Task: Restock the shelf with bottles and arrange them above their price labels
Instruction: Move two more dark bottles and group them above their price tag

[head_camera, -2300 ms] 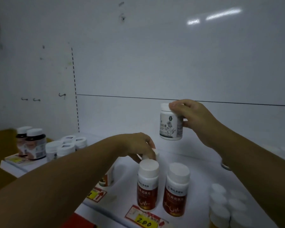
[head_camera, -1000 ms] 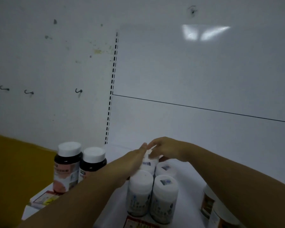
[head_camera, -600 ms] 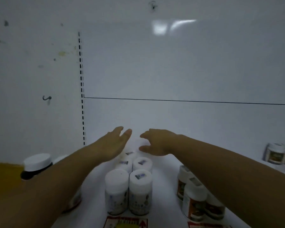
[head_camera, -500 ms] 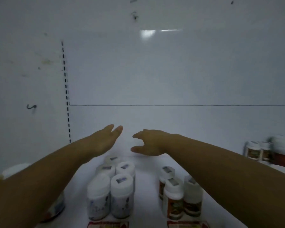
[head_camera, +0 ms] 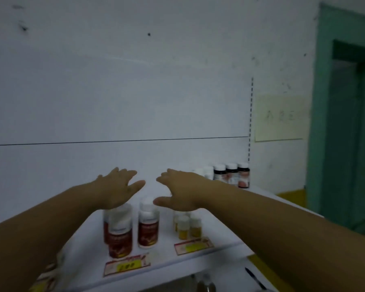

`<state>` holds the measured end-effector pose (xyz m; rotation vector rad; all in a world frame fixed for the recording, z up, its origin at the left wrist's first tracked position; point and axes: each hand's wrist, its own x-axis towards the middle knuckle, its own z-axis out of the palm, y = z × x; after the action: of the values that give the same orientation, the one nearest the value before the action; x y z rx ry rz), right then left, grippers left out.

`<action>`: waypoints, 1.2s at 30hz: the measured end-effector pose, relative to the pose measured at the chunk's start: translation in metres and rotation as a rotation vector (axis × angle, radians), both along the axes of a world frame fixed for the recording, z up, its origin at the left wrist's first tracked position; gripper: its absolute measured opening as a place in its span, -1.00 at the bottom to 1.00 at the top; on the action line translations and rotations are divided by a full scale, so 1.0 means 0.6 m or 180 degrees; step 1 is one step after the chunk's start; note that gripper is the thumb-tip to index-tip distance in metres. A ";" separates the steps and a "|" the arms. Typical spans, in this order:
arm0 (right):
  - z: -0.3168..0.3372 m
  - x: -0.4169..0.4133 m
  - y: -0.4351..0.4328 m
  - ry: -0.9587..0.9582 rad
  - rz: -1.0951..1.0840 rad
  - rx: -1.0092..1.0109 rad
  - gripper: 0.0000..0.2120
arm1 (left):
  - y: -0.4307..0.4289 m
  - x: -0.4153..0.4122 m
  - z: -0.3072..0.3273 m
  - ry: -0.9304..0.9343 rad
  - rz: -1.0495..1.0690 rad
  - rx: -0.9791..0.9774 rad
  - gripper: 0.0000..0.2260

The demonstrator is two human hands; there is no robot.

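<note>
- Fingers of the left hand are stretched out flat and slightly spread; nothing is held in them.
- Fingers of the right hand are also spread open and empty, with the thumb pointed toward the left hand.
- Both palms are turned down and are kept above the bottles, a small gap being left between the two hands.
- Under the left hand, red-labelled bottles with white caps are seen near the front of the white shelf, above a red and yellow price label.
- Under the right hand, small yellow bottles are grouped behind a second price label.
- Dark bottles with white caps are placed in a row at the far right end of the shelf, by the back panel.
- A green door frame is seen at the right edge.
</note>
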<state>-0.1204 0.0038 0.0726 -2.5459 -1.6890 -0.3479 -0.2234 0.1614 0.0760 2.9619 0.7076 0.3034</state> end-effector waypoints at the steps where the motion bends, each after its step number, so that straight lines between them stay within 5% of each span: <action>1: -0.005 0.022 -0.041 0.0063 -0.0094 0.0062 -0.35 | -0.038 0.032 -0.005 -0.0091 -0.0149 -0.0076 -0.43; 10: -0.086 0.214 -0.319 0.0591 -0.0936 -0.0057 -0.32 | -0.306 0.281 -0.104 -0.0618 -0.1306 -0.0739 -0.50; 14: -0.125 0.300 -0.346 0.0802 -0.1173 0.0050 -0.34 | -0.344 0.376 -0.139 -0.0800 -0.1216 -0.1073 -0.52; 21: -0.172 0.472 -0.304 0.0929 -0.1561 -0.0173 -0.27 | -0.373 0.571 -0.198 -0.0956 -0.0613 -0.2668 -0.55; 27: -0.179 0.608 -0.285 0.1581 -0.1731 0.0701 -0.22 | -0.352 0.709 -0.191 -0.1513 -0.0097 -0.3345 -0.58; 30: -0.194 0.660 -0.261 0.1968 -0.1715 0.1137 -0.22 | -0.345 0.765 -0.217 -0.1911 0.0345 -0.3157 -0.51; 36: -0.198 0.750 -0.201 0.3032 -0.1252 0.2476 -0.55 | -0.340 0.815 -0.259 -0.2544 0.0493 -0.3041 -0.30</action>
<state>0.3294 -0.1169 -0.0465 -1.8935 -0.5471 0.1702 0.2655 -0.0424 -0.0796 1.6867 0.6789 0.8101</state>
